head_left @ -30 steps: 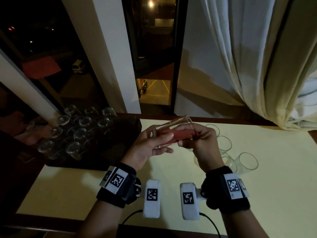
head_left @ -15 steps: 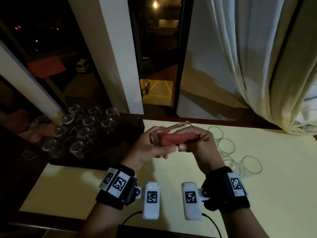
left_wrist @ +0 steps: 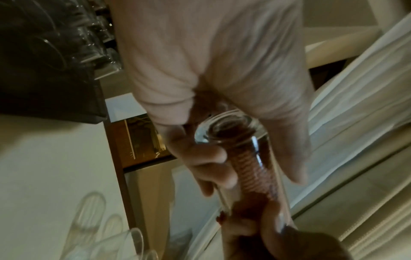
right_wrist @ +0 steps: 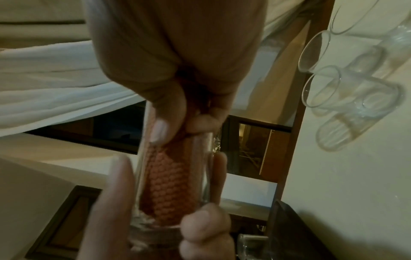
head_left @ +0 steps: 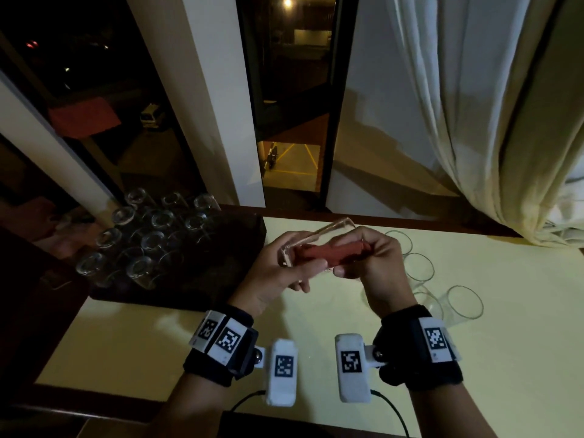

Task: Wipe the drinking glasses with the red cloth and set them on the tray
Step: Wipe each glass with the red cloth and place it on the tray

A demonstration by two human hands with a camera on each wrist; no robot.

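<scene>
A clear drinking glass [head_left: 319, 237] lies on its side in the air above the table, base to the left. My left hand [head_left: 286, 267] grips its base end [left_wrist: 224, 130]. The red cloth [head_left: 328, 252] is stuffed inside the glass [right_wrist: 171, 184], and my right hand [head_left: 363, 257] pinches the cloth at the glass's mouth [right_wrist: 175, 123]. The dark tray [head_left: 189, 279] sits at the left with several upturned glasses [head_left: 151, 238] on it.
Several clear glasses [head_left: 420, 267] stand upright on the pale yellow table [head_left: 521, 343] just right of my right hand, also seen in the right wrist view [right_wrist: 347, 91]. A window and a white curtain [head_left: 474, 105] rise behind the table's far edge.
The hands and the glass stay in about the same place. The glass has turned a little and the cloth has shifted inside it.
</scene>
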